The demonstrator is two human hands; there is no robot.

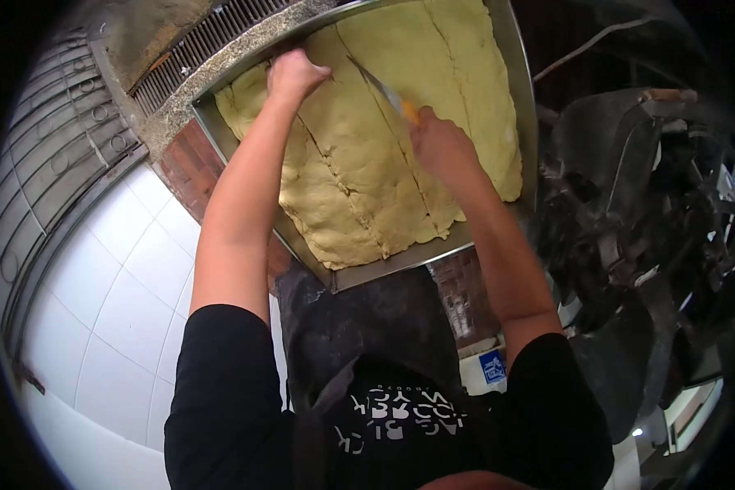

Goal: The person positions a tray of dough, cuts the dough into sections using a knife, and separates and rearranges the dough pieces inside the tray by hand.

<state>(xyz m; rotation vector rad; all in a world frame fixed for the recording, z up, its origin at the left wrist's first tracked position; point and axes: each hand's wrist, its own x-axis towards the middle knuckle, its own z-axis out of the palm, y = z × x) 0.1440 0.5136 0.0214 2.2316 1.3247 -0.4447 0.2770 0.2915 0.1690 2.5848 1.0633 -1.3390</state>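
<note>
A large sheet of pale yellow dough [367, 175] lies in a metal tray [412, 258], with several long cuts running across it. My right hand [445, 149] is closed round the orange-yellow handle of a knife [381, 88]. The blade points to the far left, its tip at one of the cut lines in the dough. At the tray's far left rim my left hand [296, 75] is closed, its thumb stretched over the dough. Its fingers are partly hidden and seem to grip the rim.
Beneath the tray is a brick surface [194, 163]. A metal grate [204, 45] lies beyond the left rim, and white tiles [114, 302] spread to the left beside a wrought-iron grille [53, 131]. Dark, cluttered objects [629, 204] stand at the right.
</note>
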